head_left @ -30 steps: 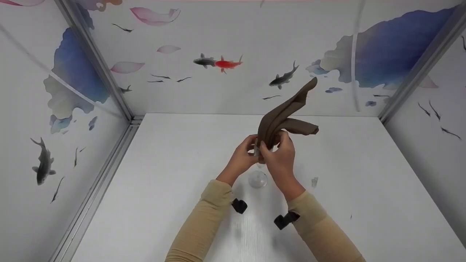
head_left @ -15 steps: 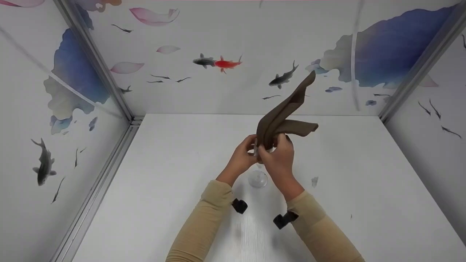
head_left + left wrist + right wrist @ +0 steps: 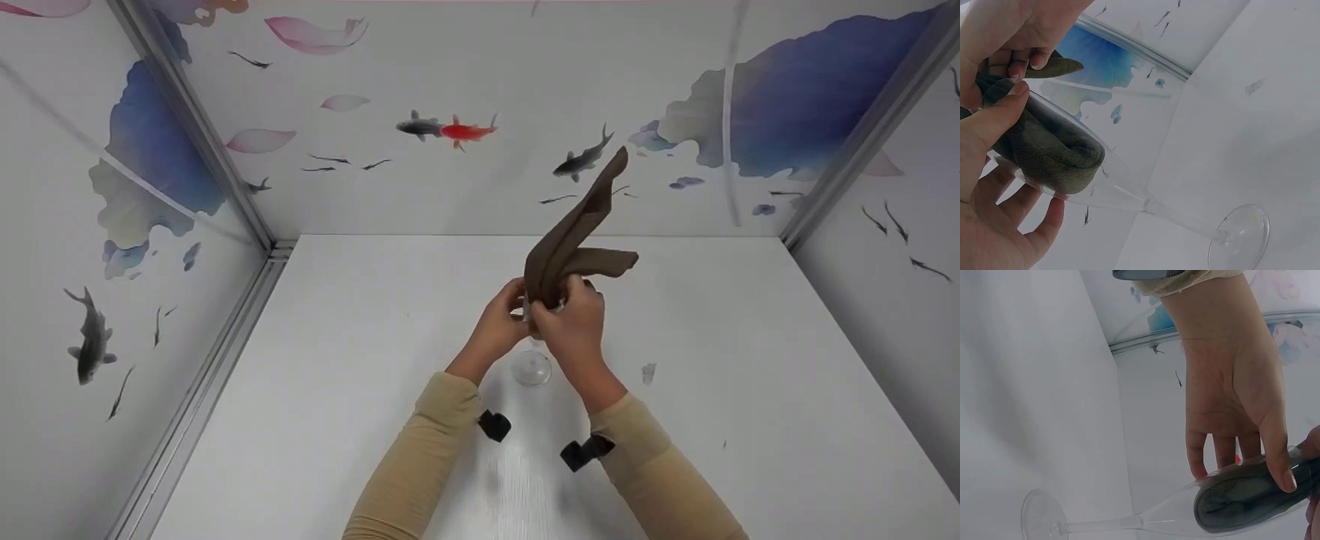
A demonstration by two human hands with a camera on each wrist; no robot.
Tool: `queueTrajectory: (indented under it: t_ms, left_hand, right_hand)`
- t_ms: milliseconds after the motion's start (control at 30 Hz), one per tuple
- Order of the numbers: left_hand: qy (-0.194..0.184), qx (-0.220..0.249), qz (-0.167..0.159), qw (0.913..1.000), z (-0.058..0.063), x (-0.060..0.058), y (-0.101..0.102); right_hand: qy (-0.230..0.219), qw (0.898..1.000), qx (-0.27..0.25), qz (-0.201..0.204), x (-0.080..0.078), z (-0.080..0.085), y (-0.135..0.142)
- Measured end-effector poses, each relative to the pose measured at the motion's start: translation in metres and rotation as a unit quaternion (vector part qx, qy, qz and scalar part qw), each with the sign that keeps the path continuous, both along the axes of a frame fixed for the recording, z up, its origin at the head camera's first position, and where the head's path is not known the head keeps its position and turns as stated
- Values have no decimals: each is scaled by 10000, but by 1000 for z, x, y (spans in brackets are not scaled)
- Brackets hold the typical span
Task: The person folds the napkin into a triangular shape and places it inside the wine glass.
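A brown folded cloth napkin (image 3: 570,232) sticks out of a clear champagne flute (image 3: 1120,191), two rolled ends fanning up and to the right. Its bunched lower part fills the upper bowl, seen through the glass in both wrist views. My left hand (image 3: 501,322) holds the bowl, thumb on one side and fingers on the other. At the rim, my right hand (image 3: 576,319) pinches the napkin; its fingertips are partly hidden in the head view. The flute's foot (image 3: 531,369) shows below the hands. Whether it touches the tabletop I cannot tell.
Under the hands lies a white tabletop (image 3: 360,337), with white panels printed with fish and petals around it. A small translucent scrap or mark (image 3: 649,373) is to the right of the flute. Black wrist cameras (image 3: 495,425) sit at both cuffs.
The napkin's two free ends have swung left, the upper one also rising slightly. My right hand has shifted slightly left, its thumb lower at the rim. My left hand and the flute stay nearly still.
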State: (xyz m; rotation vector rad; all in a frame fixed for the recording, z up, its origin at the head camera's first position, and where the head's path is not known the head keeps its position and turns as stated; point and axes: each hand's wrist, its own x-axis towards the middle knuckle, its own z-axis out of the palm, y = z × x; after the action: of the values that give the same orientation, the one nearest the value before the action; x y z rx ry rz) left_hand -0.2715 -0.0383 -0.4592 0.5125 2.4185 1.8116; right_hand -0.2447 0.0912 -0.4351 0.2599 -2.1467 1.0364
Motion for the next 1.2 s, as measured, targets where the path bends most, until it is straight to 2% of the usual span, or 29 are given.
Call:
queueTrajectory:
  t_ms: [300, 400, 967, 1067, 1200]
  left_hand:
    - [-128, 80, 36, 9999, 0, 0, 0]
    - [-150, 65, 41, 9999, 0, 1, 0]
    - [-90, 202, 29, 9997, -2, 1, 1]
    - [-172, 209, -3, 9996, -2, 1, 1]
    - [-200, 176, 49, 9996, -2, 1, 0]
  right_hand:
    - [-431, 9991, -55, 23, 2, 4, 3]
    - [-469, 9987, -173, 132, 2, 4, 3]
    - [-544, 9966, -597, 170, -4, 5, 0]
    - [-510, 9978, -421, 23, -5, 7, 1]
    - [-238, 9993, 173, -246, -6, 10, 4]
